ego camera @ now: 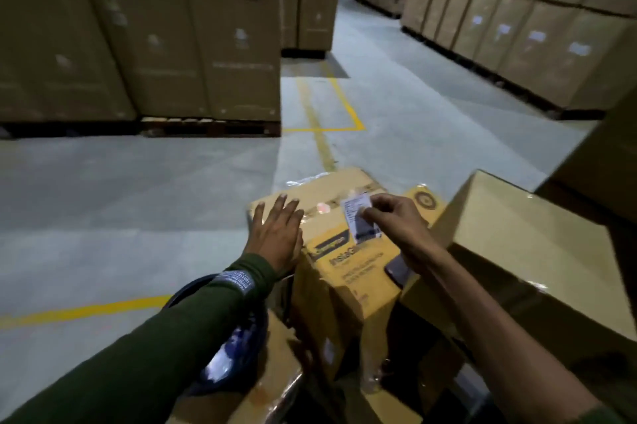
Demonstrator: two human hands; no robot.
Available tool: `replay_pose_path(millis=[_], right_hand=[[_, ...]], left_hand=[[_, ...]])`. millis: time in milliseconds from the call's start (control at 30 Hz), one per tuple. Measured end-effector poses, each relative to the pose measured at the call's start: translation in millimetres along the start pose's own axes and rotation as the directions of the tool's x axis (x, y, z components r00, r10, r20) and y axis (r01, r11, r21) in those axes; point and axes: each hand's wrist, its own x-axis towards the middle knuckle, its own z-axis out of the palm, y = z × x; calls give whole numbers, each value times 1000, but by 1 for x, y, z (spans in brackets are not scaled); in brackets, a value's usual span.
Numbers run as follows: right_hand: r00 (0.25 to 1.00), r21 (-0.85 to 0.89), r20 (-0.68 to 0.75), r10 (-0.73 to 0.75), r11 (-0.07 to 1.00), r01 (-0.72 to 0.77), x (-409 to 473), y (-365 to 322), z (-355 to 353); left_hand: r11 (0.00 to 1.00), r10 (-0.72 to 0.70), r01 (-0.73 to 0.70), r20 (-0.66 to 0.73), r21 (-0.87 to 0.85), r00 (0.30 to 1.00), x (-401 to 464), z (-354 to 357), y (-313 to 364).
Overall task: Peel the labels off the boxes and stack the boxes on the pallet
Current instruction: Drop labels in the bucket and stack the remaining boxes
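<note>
left hand [275,234] flat on yellow box [348,272] | right hand [396,216] pinches label [358,216] — plain carton [517,251] touching beside

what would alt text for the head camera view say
A person's right hand pinches a white label on top of a yellow box while the left hand presses flat on the box's far left edge. Plain brown boxes sit alongside, and tall stacks of cartons line a warehouse aisle beyond.

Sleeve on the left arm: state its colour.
Dark green long sleeve, with a small printed patch near the cuff; clearest in the head view.
</note>
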Motion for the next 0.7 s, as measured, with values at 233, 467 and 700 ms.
replay_pose_path(millis=[233, 467, 700], right_hand=[[964, -163, 256, 77, 986, -35, 4, 28, 134], [915, -216, 377, 142, 974, -62, -7, 35, 215], [935, -298, 320, 152, 953, -53, -21, 53, 217]], left_hand=[[942, -329, 326, 20, 83, 944, -90, 2, -94], [875, -472, 455, 76, 166, 878, -146, -2, -125], [875, -470, 445, 115, 190, 875, -158, 3, -116]])
